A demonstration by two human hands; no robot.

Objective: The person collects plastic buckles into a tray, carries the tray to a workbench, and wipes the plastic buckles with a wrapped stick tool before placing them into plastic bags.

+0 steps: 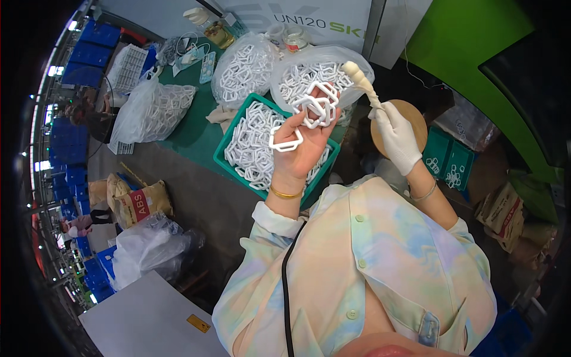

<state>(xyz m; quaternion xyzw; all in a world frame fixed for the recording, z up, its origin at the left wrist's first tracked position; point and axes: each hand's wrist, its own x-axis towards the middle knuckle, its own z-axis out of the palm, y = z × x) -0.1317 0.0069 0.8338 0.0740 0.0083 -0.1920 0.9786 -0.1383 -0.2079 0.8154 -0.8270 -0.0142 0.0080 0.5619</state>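
Observation:
My left hand point(303, 157), bare and with a gold bangle at the wrist, is palm up and holds several white angular plastic rings point(319, 106) against its fingers and palm. Wrapped in a white glove, my right hand point(399, 138) grips a stick point(360, 78) with a cream-coloured covering and a thick, lumpy upper end. That end stands just right of the rings. Beneath my left hand is a green plastic bin point(222, 153) heaped with loose white rings point(253, 143). My left forearm hides part of the bin.
Two open clear bags of white rings, a left one point(245, 70) and a right one point(297, 77), stand behind the bin. Another filled bag point(157, 110) lies leftward on the green tabletop point(193, 140). At right are a round wooden-topped stool point(414, 122) and a green tray point(446, 146) with some rings.

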